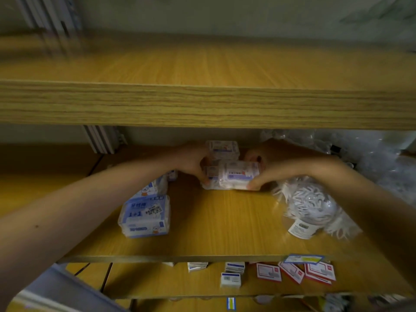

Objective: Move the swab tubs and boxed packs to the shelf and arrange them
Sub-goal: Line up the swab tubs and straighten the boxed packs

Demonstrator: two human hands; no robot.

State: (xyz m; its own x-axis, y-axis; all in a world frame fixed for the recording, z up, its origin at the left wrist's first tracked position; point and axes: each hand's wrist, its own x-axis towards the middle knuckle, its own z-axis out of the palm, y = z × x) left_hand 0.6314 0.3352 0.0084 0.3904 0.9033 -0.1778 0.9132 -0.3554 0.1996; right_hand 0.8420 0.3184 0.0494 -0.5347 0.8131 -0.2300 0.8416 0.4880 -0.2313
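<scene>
Between both hands, mid-shelf at 12 o'clock, I see a clear swab tub (236, 175). Left hand (193, 161) fingers (203, 176) pinch its left end, right hand (267, 163) fingers (253, 184) curl round the right end. Arranging step, I reckon; next: seat it square vs the tubs behind (222, 149). Boxed packs (145, 216) at 8 o'clock on the shelf (225, 221), swab bag (308, 203) at 4.

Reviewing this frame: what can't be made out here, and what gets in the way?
- Head view: the pack that the left hand and right hand hold has print too blurred to read.
- The packs behind it are partly covered by the hands, so their count is unclear.
- The back of the middle shelf is hidden by the upper shelf board.
- The bag's label is too small to read.
</scene>
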